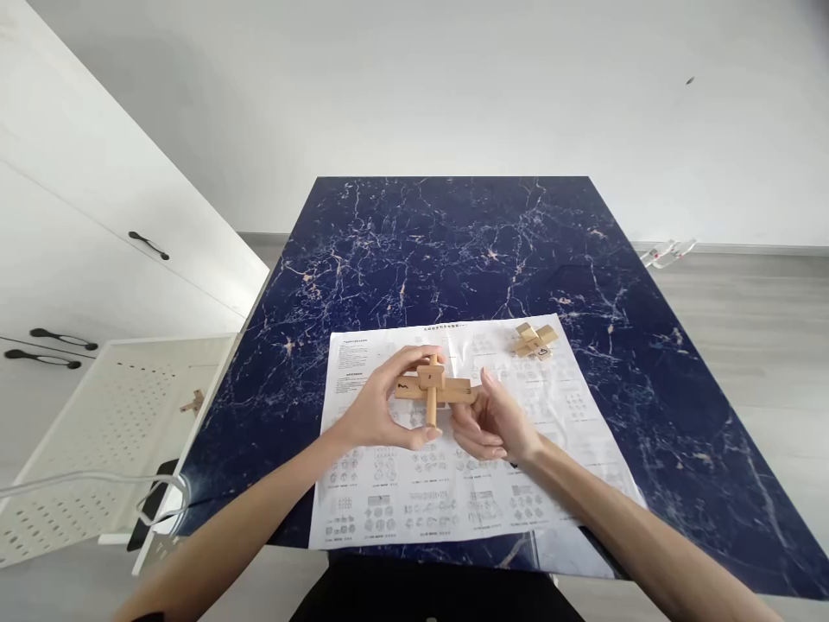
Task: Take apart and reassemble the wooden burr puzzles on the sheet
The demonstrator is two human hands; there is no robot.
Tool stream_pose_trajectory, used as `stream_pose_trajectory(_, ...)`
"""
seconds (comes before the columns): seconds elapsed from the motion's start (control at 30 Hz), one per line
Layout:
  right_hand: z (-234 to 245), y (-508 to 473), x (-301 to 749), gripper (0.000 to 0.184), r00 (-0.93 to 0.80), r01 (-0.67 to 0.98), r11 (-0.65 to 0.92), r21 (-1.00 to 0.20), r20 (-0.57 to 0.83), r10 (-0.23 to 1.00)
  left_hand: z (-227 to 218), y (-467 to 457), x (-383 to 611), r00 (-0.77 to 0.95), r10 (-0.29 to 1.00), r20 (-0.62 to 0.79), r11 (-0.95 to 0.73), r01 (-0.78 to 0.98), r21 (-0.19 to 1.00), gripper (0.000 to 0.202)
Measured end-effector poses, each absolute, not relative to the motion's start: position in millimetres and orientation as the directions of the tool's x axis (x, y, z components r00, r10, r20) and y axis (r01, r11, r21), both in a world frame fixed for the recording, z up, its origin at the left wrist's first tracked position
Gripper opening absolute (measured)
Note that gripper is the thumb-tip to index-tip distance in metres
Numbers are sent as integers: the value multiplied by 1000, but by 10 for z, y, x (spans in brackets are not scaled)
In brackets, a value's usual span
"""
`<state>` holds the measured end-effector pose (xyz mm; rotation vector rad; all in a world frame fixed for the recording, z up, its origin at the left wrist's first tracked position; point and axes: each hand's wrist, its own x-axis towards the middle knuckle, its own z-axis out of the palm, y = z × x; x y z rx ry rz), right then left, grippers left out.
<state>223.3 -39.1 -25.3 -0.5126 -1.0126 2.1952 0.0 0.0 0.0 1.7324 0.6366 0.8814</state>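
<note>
A wooden interlocking puzzle [433, 389] is held up over the printed sheet, its crossed bars bearing dark marks and a round rod standing in front. My left hand [382, 402] grips it, fingers at the rod's top end and thumb at its bottom end. At the right end of the long bar is my right hand [485, 422], its fingers curled against the wood and its thumb raised apart. The paper instruction sheet [363, 523] with small diagrams lies beneath both hands. Another wooden puzzle [536, 341], a marked cross of blocks, rests on the sheet's upper right.
The dark blue marbled table [440, 250] reaches away to a pale wall. At left stand a white cabinet [117, 199] with black handles and a perforated white panel [84, 466]. A white cable [97, 477] crosses there. A clear object [670, 252] is beyond the right edge.
</note>
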Motion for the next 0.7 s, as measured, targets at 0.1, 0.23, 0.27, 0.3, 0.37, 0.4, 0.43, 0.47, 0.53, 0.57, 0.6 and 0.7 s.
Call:
stream_pose_trajectory(0.1, -229, -384, 2254, 71, -681, -393, -533, -749, -153, 717, 6, -4, 14, 599, 749, 283, -363, 13, 932, 86)
stream_pose_trajectory(0.23, -178, -395, 2244, 65, -653, -362, -525, -770, -193, 732, 21, 5, 22, 602, 747, 281, -371, 27, 928, 83)
stream_pose_trajectory(0.27, -169, -397, 2237, 65, -651, -363, -523, -771, -192, 735, 28, 7, 24, 601, 748, 281, -370, 27, 929, 82)
stream_pose_trajectory(0.3, -161, -397, 2229, 65, -647, -368, -519, -772, -188, 739, 35, 10, 25, 601, 748, 281, -369, 25, 929, 82)
stream_pose_trajectory(0.37, -151, -395, 2213, 65, -636, -378, -509, -774, -183, 750, 47, 15, 27, 604, 746, 281, -369, 23, 929, 81)
stream_pose_trajectory(0.4, -148, -394, 2205, 65, -630, -381, -505, -774, -182, 755, 49, 17, 26, 606, 744, 282, -371, 23, 929, 81)
stream_pose_trajectory(0.43, -146, -394, 2198, 64, -624, -385, -502, -775, -182, 760, 48, 20, 26, 607, 743, 284, -372, 22, 928, 81)
stream_pose_trajectory(0.47, -144, -396, 2191, 64, -618, -390, -498, -775, -181, 765, 44, 24, 24, 606, 742, 287, -375, 21, 927, 81)
stream_pose_trajectory(0.53, -142, -401, 2177, 63, -606, -397, -492, -775, -181, 775, 31, 33, 22, 600, 743, 295, -384, 21, 923, 82)
stream_pose_trajectory(0.57, -141, -405, 2170, 62, -599, -402, -487, -776, -179, 780, 23, 37, 22, 596, 744, 301, -390, 22, 921, 81)
stream_pose_trajectory(0.6, -141, -409, 2164, 63, -594, -405, -482, -777, -177, 785, 17, 42, 22, 593, 744, 308, -397, 21, 918, 81)
stream_pose_trajectory(0.7, -141, -420, 2156, 64, -584, -410, -469, -782, -170, 793, 10, 52, 20, 591, 738, 324, -411, 14, 911, 83)
